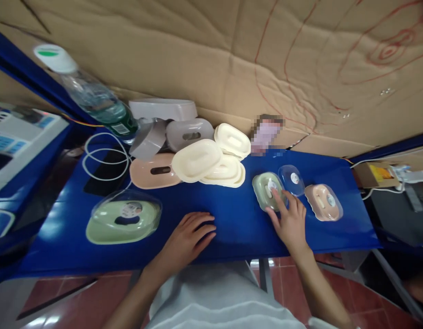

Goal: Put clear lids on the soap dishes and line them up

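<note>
My left hand lies palm down on the blue tabletop, fingers stretched and slightly apart, holding nothing. My right hand rests on a small pale green plastic case with a round sticker; its index finger touches the sticker area and the thumb sits by the near edge. Just beyond these fingers lies a clear plastic lid with its own sticker. To the right is a similar peach case under a clear cover. Left of my left hand, a larger light green slotted box sits under clear plastic.
Several cream oval lids overlap a peach slotted cover. Behind them stand grey slotted covers. A water bottle, a coiled white cable and a dark flat object are at left. Brown cardboard walls the back.
</note>
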### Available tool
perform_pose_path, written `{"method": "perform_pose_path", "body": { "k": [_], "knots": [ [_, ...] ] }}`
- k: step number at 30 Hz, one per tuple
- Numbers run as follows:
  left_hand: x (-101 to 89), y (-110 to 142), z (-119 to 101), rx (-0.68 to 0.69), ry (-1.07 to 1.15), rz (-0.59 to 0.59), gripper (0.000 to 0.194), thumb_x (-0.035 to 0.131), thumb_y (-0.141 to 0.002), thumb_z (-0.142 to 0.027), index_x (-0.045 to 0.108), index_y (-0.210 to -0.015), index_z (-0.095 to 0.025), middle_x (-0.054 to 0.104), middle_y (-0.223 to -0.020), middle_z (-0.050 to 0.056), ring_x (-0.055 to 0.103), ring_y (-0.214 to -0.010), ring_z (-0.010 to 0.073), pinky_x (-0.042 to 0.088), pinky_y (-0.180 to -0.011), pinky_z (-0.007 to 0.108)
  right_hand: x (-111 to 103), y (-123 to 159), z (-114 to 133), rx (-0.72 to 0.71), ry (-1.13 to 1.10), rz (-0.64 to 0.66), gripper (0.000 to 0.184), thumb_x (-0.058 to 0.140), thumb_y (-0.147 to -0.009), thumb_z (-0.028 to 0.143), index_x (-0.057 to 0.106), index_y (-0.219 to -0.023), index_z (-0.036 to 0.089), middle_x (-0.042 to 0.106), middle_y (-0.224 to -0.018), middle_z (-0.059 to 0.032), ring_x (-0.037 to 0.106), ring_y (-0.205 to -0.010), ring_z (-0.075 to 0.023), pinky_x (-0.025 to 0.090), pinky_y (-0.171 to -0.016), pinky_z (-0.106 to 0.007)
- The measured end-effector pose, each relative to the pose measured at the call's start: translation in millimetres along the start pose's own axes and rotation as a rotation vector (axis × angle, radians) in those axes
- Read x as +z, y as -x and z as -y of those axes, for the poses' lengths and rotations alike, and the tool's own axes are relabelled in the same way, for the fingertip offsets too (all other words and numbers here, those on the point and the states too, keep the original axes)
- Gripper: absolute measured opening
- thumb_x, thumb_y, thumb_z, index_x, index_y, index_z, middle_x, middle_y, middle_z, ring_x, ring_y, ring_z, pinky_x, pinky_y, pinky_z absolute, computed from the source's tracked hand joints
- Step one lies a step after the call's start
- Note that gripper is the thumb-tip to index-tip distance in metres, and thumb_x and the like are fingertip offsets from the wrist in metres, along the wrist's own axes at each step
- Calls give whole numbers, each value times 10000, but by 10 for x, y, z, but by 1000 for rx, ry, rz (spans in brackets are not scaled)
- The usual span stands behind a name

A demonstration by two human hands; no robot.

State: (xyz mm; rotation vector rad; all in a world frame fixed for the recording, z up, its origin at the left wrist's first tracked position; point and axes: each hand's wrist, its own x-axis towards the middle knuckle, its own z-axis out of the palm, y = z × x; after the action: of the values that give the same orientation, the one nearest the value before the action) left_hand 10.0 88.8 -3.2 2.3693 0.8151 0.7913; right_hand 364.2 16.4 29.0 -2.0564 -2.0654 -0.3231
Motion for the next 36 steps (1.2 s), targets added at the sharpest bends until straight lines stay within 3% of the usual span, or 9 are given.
{"method": "perform_pose_path", "body": {
  "k": [5,9,12,16,21,23,28,32,36],
  "knots": [
    [3,-7,3,-9,-4,-7,128,642,-1081,-250,747,-1153,-246,775,-1261,72,734,-1189,233,599,-1036,432,172,-402,-136,190,154,-33,679,501,-1093,591,473,-1651,205,622,-1495,-218,583,-1288,-417,454,-1094,-617],
    [-30,-12,22,-37,30,-6,137,603,-1100,-252,739,-1110,-243,782,-1224,71,745,-1165,219,608,-994,401,276,-604,-463,374,132,-76,712,351,-1123,593,425,-1667,141,629,-1503,-232,591,-1319,-413,439,-1129,-611],
    [-54,-36,22,-48,46,-16,133,603,-1096,-239,736,-1093,-244,786,-1205,66,748,-1156,214,604,-985,389,345,-542,-720,428,72,-112,705,244,-1147,532,373,-1683,92,603,-1546,-248,573,-1408,-385,451,-1164,-567],
    [-61,-68,16,-57,66,-23,126,617,-1089,-235,741,-1100,-252,786,-1192,56,747,-1135,204,589,-987,374,429,-302,-929,425,101,-59,779,245,-1145,564,313,-1694,16,666,-1444,-288,617,-1378,-398,422,-1206,-606],
    [-56,-88,31,-58,80,-33,116,635,-1080,-233,748,-1101,-251,786,-1173,47,748,-1122,194,576,-970,353,496,-342,-1147,437,59,-57,828,287,-1125,615,293,-1701,20,382,-1699,-335,386,-1593,-436,408,-1231,-627],
    [-53,-89,29,-65,77,-35,120,640,-1076,-233,757,-1097,-249,788,-1172,49,750,-1119,194,579,-972,351,510,-457,-1210,462,49,-18,859,284,-1118,634,282,-1698,0,384,-1689,-352,371,-1600,-449,396,-1234,-651],
    [-11,-70,15,-103,71,-38,138,646,-1073,-255,772,-1130,-245,793,-1181,70,753,-1136,207,595,-1020,385,433,-599,-1095,535,169,-49,978,339,-1077,731,299,-1686,-33,653,-1367,-384,660,-1258,-501,530,-1016,-647],
    [3,-33,8,-95,43,-85,152,645,-1069,-239,763,-1163,-250,782,-1213,78,747,-1151,207,609,-1023,388,299,-495,-903,523,245,-105,999,399,-1050,762,359,-1674,-17,724,-1165,-340,700,-1075,-496,535,-901,-617],
    [-90,-77,-51,-63,-167,-221,323,666,-1033,-177,701,-1338,-278,707,-1404,111,695,-1289,253,591,-1082,427,222,-240,-685,424,235,-93,801,442,-1070,678,593,-1546,52,744,-1054,-265,690,-999,-443,511,-909,-602]
  ]
}}
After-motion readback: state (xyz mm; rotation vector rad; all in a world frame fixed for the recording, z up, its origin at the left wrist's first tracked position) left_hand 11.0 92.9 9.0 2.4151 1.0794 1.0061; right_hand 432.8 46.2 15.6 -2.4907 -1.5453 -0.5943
